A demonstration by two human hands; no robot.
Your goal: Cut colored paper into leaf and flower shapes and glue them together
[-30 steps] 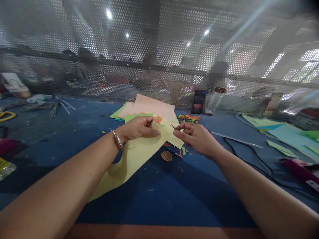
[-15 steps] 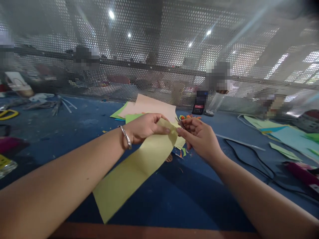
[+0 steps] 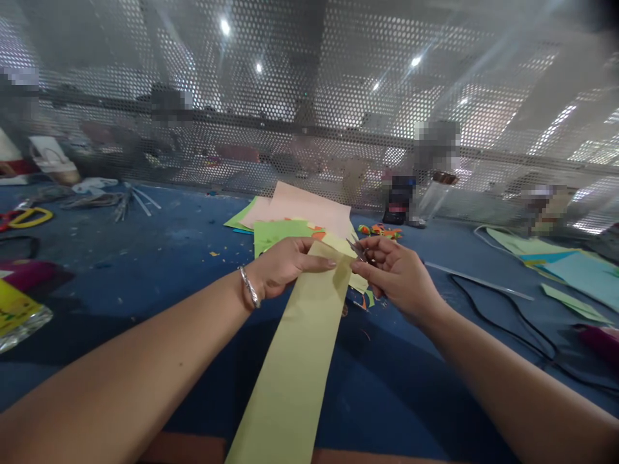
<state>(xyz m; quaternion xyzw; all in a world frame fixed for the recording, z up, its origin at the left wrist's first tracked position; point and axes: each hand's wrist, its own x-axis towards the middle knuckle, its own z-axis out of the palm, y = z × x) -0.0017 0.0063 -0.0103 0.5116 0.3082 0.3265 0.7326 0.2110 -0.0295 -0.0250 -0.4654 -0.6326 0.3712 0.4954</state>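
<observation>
A long pale yellow-green paper strip [image 3: 302, 348] runs from between my hands down past the front table edge. My left hand [image 3: 290, 265], with a silver bangle at the wrist, pinches its top end, thumb on the near face. My right hand [image 3: 394, 274] is closed around small scissors [image 3: 358, 250], whose blades point up and left; the handles are mostly hidden by the fingers. The right thumb and fingertips meet the strip's right edge near its top. Behind my hands lie a pink sheet [image 3: 309, 206] and a bright green sheet [image 3: 273, 233].
Orange and green paper scraps [image 3: 382, 231] lie behind my right hand. A phone [image 3: 400, 198] and a clear bottle [image 3: 435, 196] stand near the perforated screen [image 3: 300, 77]. Black cable [image 3: 503, 303] and coloured sheets [image 3: 580, 270] lie right; yellow-handled scissors [image 3: 33, 218] lie left.
The paper strip has swung from slanting down-left to hanging nearly straight toward me, its top end flattened out. Both hands keep their hold; the view has shifted slightly left.
</observation>
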